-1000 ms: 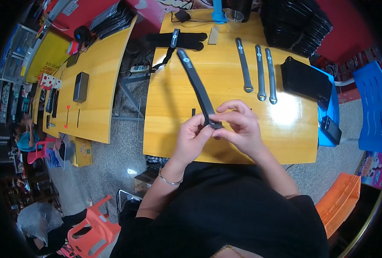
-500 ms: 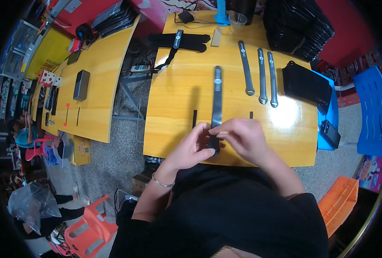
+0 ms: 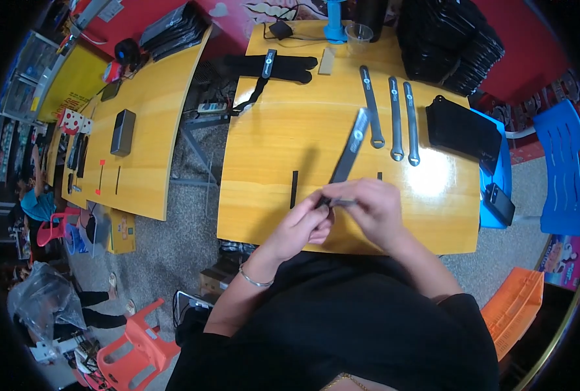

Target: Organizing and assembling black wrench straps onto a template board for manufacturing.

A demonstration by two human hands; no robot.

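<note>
A dark grey strap (image 3: 351,150) with a white printed mark is held over the near part of the wooden table (image 3: 257,163), its long end slanting up and to the right. My left hand (image 3: 298,229) is closed around its lower part. Close beside it, my right hand (image 3: 378,207) pinches the strap's near end, bent out sideways; the fingers partly hide it. Left of the strap lies a thin black strip (image 3: 294,189), and a short one (image 3: 380,176) shows just behind my right hand. Three similar straps with slotted ends, a left (image 3: 371,107), a middle (image 3: 396,120) and a right one (image 3: 412,124), lie farther right.
At the back left are black fabric bands (image 3: 296,64) with a cable. A black pouch (image 3: 462,127), stacked black packages (image 3: 446,45) and a clear cup (image 3: 359,34) stand around the far and right sides. A blue chair (image 3: 496,215) bears a phone. Another table (image 3: 153,130) stands left.
The strap has swung from upright to slanting right, and its near end is now bent sideways in my right fingers. My left hand has turned, its fingers curling more tightly.
</note>
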